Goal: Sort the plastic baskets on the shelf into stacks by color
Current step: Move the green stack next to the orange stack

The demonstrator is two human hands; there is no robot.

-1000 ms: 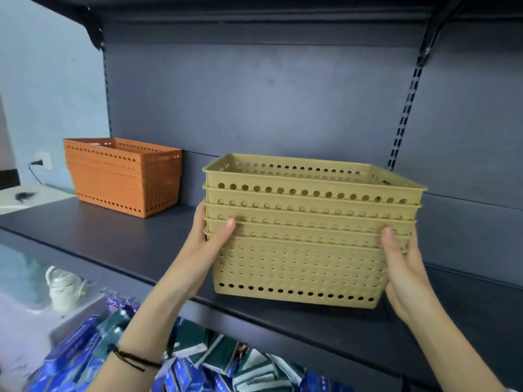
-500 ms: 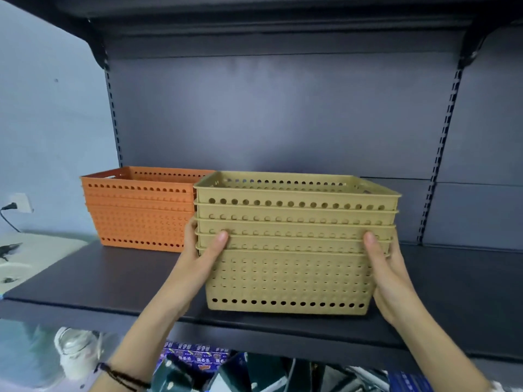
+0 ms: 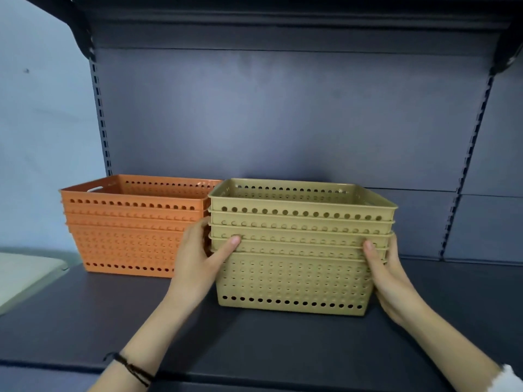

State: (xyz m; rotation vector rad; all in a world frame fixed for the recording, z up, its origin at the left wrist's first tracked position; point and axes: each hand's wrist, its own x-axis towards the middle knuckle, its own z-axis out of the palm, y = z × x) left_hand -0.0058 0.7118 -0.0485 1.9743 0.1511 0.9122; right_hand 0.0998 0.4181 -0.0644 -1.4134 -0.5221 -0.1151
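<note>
Tan basket stack [image 3: 294, 250] held from both sides on the dark shelf [image 3: 254, 343]

Left hand [image 3: 198, 258] and right hand [image 3: 387, 275] each press flat against one end wall, thumbs laid across the front rims, likely to keep the nested baskets square while seating them. Just beyond the left hand stands the orange basket stack [image 3: 127, 224], rims near touching; sorting looks almost finished.

Pale wall [image 3: 42, 123] left; white surface [image 3: 25, 275] below; black wristband [image 3: 133, 369].
</note>
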